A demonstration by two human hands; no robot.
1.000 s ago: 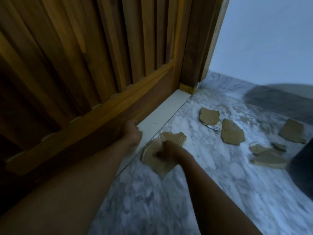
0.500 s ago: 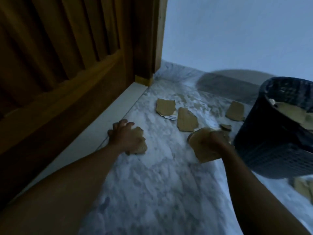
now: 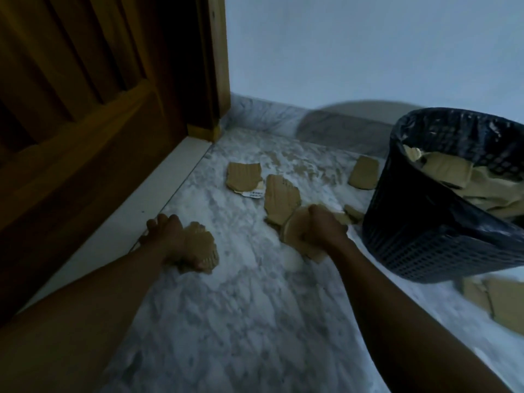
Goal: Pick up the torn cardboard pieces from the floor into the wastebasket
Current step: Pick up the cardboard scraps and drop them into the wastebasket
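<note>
Brown torn cardboard: the left hand (image 3: 170, 236) grips one piece (image 3: 202, 245) on the floor (image 3: 241, 321). The right hand (image 3: 323, 228) grips another piece (image 3: 295, 236) just left of the one black wastebasket (image 3: 425, 245). Four loose pieces (image 3: 243, 178) lie past the right hand, two more to its right. One has a white label (image 3: 253, 193), too small to read.

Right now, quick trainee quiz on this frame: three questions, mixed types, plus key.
1. True or false: the wastebasket already holds cardboard scraps.
2. What does the right hand grip? A) a torn piece B) the basket rim C) nothing
3. Fill in: the left hand grips a ridged piece on the floor nearest the wooden ____.
Key: 1 true; 2 A; 3 door.
</note>
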